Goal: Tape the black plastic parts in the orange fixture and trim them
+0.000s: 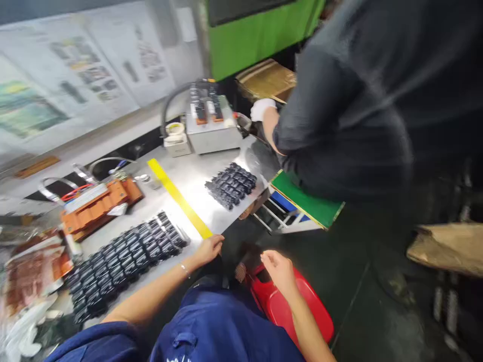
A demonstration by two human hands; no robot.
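Note:
My left hand (210, 250) is at the front edge of the metal table, by the near end of a yellow tape strip (180, 198). Its fingers are bent and closed; what they hold, if anything, is hidden. To its left, a large block of black ribbed plastic parts (124, 261) lies in rows along the table edge. Over a red stool (302, 306), my right hand (279, 271) is raised off the table with fingers curled together. Whether something small is in them I cannot make out. Beyond the tape lies a smaller group of black parts (232, 185).
A co-worker in a dark top (362, 110) stands close on the right, a white-gloved hand (263, 108) by a grey metal box (214, 133). An orange fixture (100, 206) with hoses sits at left. A green-topped surface (307, 198) adjoins the table.

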